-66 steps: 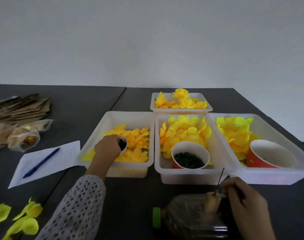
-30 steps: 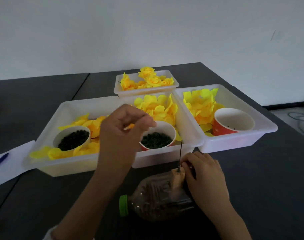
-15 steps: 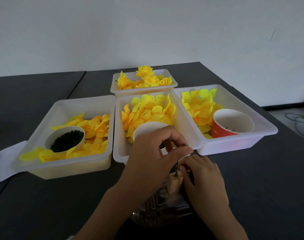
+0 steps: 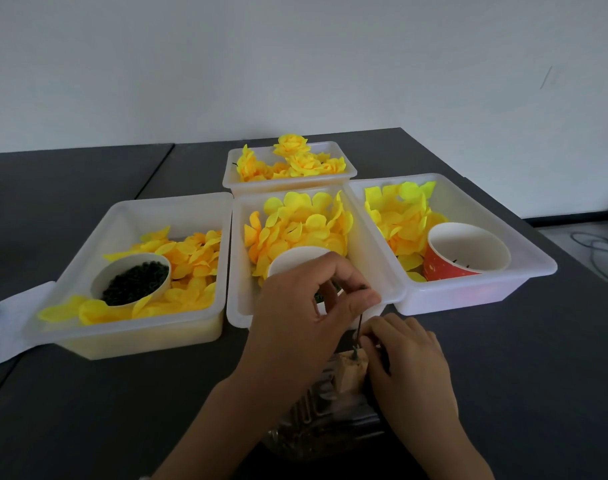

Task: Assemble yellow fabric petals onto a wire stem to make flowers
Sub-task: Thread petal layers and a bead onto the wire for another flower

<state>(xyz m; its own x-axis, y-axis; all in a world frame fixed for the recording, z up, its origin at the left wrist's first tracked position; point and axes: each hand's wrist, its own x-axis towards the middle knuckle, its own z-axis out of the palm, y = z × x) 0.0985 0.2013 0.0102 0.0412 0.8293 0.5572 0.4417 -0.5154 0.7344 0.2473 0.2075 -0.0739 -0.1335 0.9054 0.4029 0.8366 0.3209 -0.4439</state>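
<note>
While the left hand (image 4: 306, 306) pinches the top of the wire (image 4: 358, 332) between thumb and forefinger, we note the right hand (image 4: 404, 362) curled around its lower end, where it stands upright in a tan block (image 4: 351, 370) on a bottle (image 4: 316, 420) lying on the table (image 4: 503, 375). We record petals (image 4: 299, 223) in three bins just beyond the hands: the left bin (image 4: 129, 216), the middle bin (image 4: 238, 271) and the right bin (image 4: 469, 296). We observe a cup (image 4: 131, 278) of dark beads in the left bin and a red cup (image 4: 465, 252) in the right. Finished flowers (image 4: 292, 161) fill a rear bin (image 4: 288, 180).
</note>
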